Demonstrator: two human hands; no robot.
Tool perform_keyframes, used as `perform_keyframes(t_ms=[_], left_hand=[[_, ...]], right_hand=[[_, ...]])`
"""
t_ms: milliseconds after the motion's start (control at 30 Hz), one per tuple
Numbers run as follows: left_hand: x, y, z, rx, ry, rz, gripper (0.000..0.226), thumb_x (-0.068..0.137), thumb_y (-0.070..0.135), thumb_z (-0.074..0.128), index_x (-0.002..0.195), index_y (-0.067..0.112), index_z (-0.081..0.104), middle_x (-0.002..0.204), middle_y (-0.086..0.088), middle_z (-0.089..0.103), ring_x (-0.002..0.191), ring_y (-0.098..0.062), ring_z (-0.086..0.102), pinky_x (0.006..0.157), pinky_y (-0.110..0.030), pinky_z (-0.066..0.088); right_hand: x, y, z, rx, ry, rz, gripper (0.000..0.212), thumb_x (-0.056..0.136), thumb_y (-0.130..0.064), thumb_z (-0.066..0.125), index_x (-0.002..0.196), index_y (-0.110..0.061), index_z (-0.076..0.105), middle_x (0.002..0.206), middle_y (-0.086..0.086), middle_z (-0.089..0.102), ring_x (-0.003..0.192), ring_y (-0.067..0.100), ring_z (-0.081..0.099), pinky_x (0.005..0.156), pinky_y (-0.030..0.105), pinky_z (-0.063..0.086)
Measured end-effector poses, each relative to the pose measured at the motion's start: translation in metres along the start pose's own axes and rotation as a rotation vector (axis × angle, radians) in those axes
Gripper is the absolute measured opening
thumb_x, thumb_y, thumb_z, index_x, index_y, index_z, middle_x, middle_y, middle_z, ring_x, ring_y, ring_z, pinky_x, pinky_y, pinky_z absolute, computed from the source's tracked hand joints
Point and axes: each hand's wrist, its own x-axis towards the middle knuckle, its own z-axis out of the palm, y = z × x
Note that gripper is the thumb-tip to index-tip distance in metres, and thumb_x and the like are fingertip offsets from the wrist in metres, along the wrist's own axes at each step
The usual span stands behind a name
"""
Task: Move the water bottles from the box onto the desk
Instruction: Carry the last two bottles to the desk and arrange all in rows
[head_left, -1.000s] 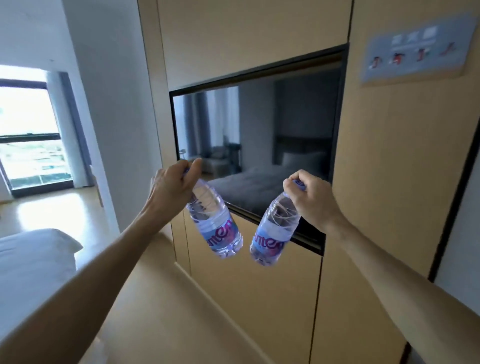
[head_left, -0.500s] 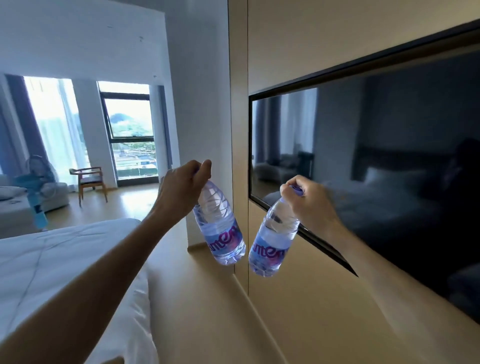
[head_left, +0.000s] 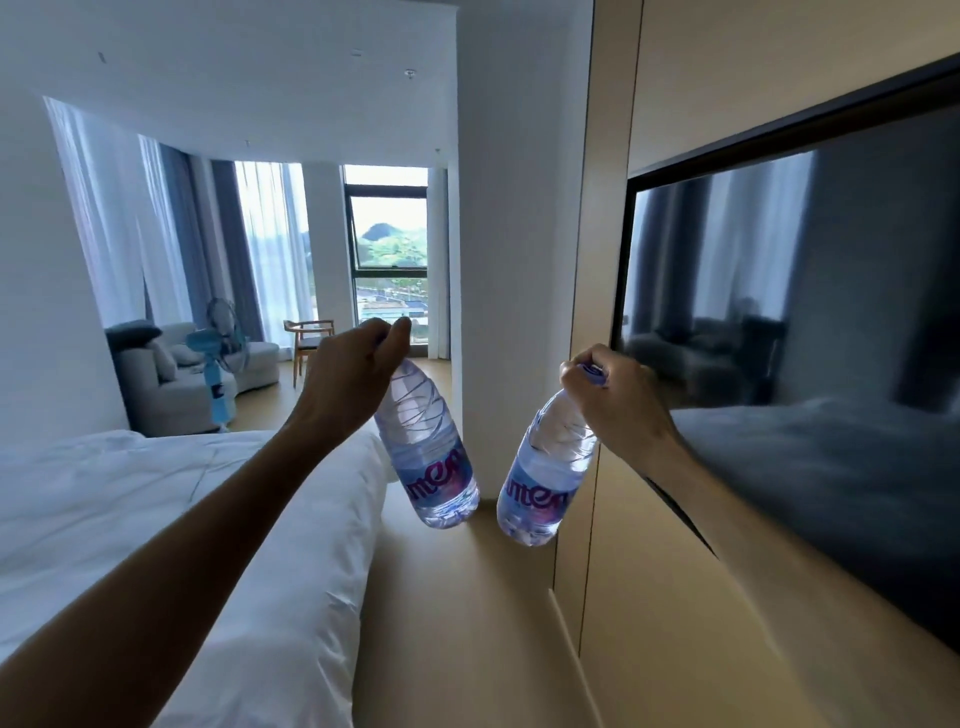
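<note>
Two hands, left (head_left: 349, 375) and right (head_left: 618, 405), each grip one of two bottles (head_left: 426, 447) (head_left: 545, 467) by the neck

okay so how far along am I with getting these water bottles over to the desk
Done: two bottles are out of the box and being carried. In hand: the left hand grips the left bottle at its neck, and the right hand grips the right bottle by its cap, both hanging between the bed and the wall-mounted TV. Left: setting them on the desk; neither the desk nor the box is in view.

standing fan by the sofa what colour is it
Light blue, seen in the head view: standing fan.
</note>
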Motion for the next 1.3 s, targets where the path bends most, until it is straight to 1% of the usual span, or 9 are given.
perform_keyframes(t_ms=[200,333,433,600,700,800,967,1100,1300], left_hand=[[0.051,-0.075,0.046,0.024,0.045,-0.008,0.059,0.092,0.051,0.032,0.085,0.005,0.068,0.079,-0.010,0.070,0.072,-0.026,0.065,0.070,-0.038,0.052],[0.092,-0.135,0.079,0.025,0.068,-0.027,0.060,0.091,0.053,0.030,0.085,0.006,0.068,0.079,-0.009,0.071,0.072,-0.025,0.065,0.070,-0.037,0.051],[0.129,-0.177,0.101,0.051,0.049,-0.014,0.062,0.090,0.054,0.029,0.087,0.006,0.068,0.079,-0.008,0.070,0.071,-0.026,0.064,0.069,-0.035,0.049],[0.193,-0.238,0.136,0.116,0.035,0.007,0.073,0.084,0.063,0.018,0.084,0.007,0.066,0.074,-0.006,0.067,0.066,-0.025,0.062,0.067,-0.036,0.049],[0.227,-0.273,0.159,0.143,0.034,0.001,0.067,0.089,0.058,0.023,0.085,0.007,0.067,0.075,-0.006,0.067,0.065,-0.022,0.059,0.065,-0.033,0.045],[0.260,-0.307,0.185,0.148,0.034,-0.015,0.071,0.086,0.061,0.019,0.081,0.007,0.065,0.073,-0.009,0.067,0.063,-0.025,0.061,0.065,-0.037,0.050],[0.318,-0.366,0.239,0.183,0.038,-0.009,0.061,0.087,0.060,0.021,0.071,0.014,0.058,0.064,-0.007,0.062,0.058,-0.025,0.059,0.064,-0.042,0.053],[0.373,-0.411,0.284,0.213,0.037,0.001,0.058,0.093,0.052,0.026,0.074,0.009,0.060,0.064,-0.008,0.062,0.055,-0.024,0.058,0.064,-0.042,0.054],[0.449,-0.482,0.339,0.211,0.063,-0.046,0.062,0.093,0.053,0.027,0.079,0.006,0.064,0.068,-0.006,0.064,0.058,-0.022,0.060,0.064,-0.039,0.054]], right_hand=[[0.073,0.039,0.075,0.041,-0.032,-0.016,0.015,0.093,-0.030,0.055,0.079,-0.024,0.059,0.073,-0.013,0.063,0.073,0.000,0.058,0.059,0.016,0.040],[0.130,0.064,0.132,0.028,-0.065,-0.032,0.016,0.094,-0.028,0.054,0.086,-0.018,0.063,0.080,-0.004,0.066,0.076,0.009,0.060,0.060,0.012,0.043],[0.177,0.077,0.170,0.021,-0.087,-0.034,0.015,0.095,-0.025,0.054,0.089,-0.014,0.063,0.081,0.001,0.066,0.072,0.005,0.057,0.056,0.004,0.041],[0.248,0.102,0.227,0.025,-0.073,-0.022,0.016,0.095,-0.024,0.055,0.090,-0.012,0.062,0.079,0.002,0.065,0.070,0.004,0.055,0.056,0.002,0.039],[0.289,0.120,0.260,0.035,-0.076,-0.015,0.016,0.095,-0.025,0.054,0.090,-0.013,0.063,0.081,0.002,0.066,0.072,0.008,0.057,0.053,0.007,0.041],[0.328,0.141,0.294,0.035,-0.081,-0.016,0.016,0.095,-0.025,0.054,0.090,-0.013,0.063,0.081,0.003,0.066,0.073,0.013,0.058,0.055,0.011,0.040],[0.401,0.184,0.352,0.034,-0.090,-0.062,0.014,0.096,-0.025,0.053,0.091,-0.015,0.061,0.081,0.000,0.064,0.070,0.006,0.055,0.053,0.005,0.036],[0.471,0.221,0.398,0.055,-0.092,-0.093,0.015,0.097,-0.025,0.053,0.095,-0.013,0.061,0.083,-0.001,0.062,0.069,0.005,0.054,0.057,0.009,0.038],[0.579,0.262,0.463,0.077,-0.131,-0.136,0.013,0.097,-0.028,0.053,0.095,-0.017,0.058,0.083,-0.004,0.061,0.068,0.005,0.055,0.060,0.011,0.040]])
